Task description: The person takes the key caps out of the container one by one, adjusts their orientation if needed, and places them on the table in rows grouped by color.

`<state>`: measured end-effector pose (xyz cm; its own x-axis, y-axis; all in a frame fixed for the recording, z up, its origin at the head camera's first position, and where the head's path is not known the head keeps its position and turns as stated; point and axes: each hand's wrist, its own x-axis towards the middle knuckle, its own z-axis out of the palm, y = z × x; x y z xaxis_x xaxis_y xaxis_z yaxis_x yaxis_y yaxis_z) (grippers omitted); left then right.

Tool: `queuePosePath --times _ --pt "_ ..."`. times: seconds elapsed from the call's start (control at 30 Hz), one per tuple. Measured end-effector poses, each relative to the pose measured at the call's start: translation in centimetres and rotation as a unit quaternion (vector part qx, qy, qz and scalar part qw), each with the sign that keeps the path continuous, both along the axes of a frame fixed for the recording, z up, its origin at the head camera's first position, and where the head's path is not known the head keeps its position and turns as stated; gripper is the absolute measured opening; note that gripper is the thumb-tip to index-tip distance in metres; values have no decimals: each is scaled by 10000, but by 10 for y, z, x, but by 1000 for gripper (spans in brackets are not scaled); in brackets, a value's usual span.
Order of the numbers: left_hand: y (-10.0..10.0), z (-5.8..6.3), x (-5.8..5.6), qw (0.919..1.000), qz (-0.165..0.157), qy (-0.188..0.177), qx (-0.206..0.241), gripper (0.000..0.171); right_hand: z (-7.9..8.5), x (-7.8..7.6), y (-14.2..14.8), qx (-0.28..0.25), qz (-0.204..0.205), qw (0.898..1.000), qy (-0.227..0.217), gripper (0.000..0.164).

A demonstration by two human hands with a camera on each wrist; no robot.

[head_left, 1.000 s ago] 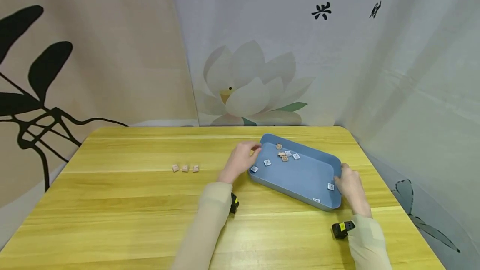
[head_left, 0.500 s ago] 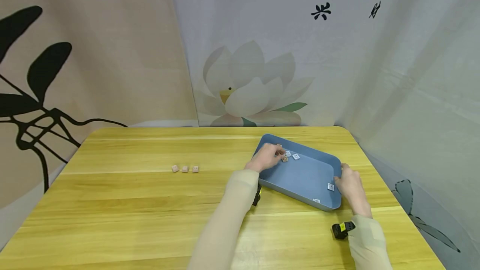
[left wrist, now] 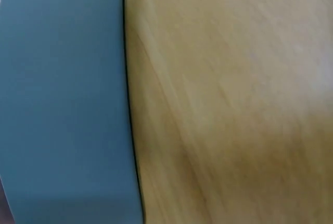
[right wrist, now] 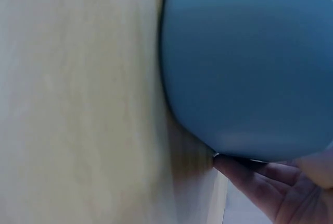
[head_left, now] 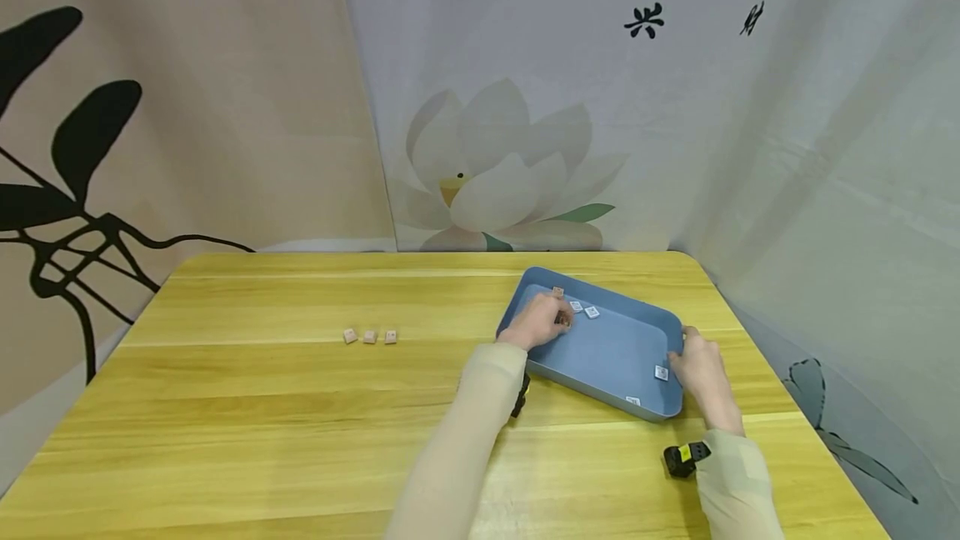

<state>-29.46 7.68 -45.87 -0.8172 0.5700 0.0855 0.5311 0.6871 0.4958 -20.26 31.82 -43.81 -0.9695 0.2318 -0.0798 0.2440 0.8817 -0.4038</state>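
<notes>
"Where's the blue tray [head_left: 607, 348]?"

"At two o'clock on my bench [head_left: 262, 407], with twelve straight away from me. Its long sides run from ten to four."

"And your left grip [head_left: 538, 321]?"

"Inside the tray, towards its ten o'clock, fingers curved down at a tan tile [head_left: 567, 323]. They hide part of it, so I can't tell whether I'm pinching it or only touching it."

"What lies around there?"

"A second tan tile [head_left: 558, 292] at eleven, and two white tiles [head_left: 592, 312] near twelve, one of them just beside my fingers."

"Your right grip [head_left: 697, 363]?"

"Pinching the tray's end wall at three o'clock. A lone white tile [head_left: 661, 373] lies inside near it, at four, and a half-hidden white tile [head_left: 633, 401] sits by the near wall at five."

"Anything outside the tray?"

"Three pale tiles [head_left: 370, 337] in a row at ten o'clock on the bench, well apart from both my grips. Beyond the twelve o'clock edge hangs a lotus-printed cloth [head_left: 510, 157]."
</notes>
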Motion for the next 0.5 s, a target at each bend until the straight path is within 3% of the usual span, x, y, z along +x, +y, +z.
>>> queuePosePath --times 0.23,0.5 --pt "-4 -1 0 9994 126 -233 220 13 -2 -1 1 -17 -12 10000 -17 54" --pt "-7 2 0 9988 152 -214 425 18 -2 0 1 -1 0 10000 47 54"
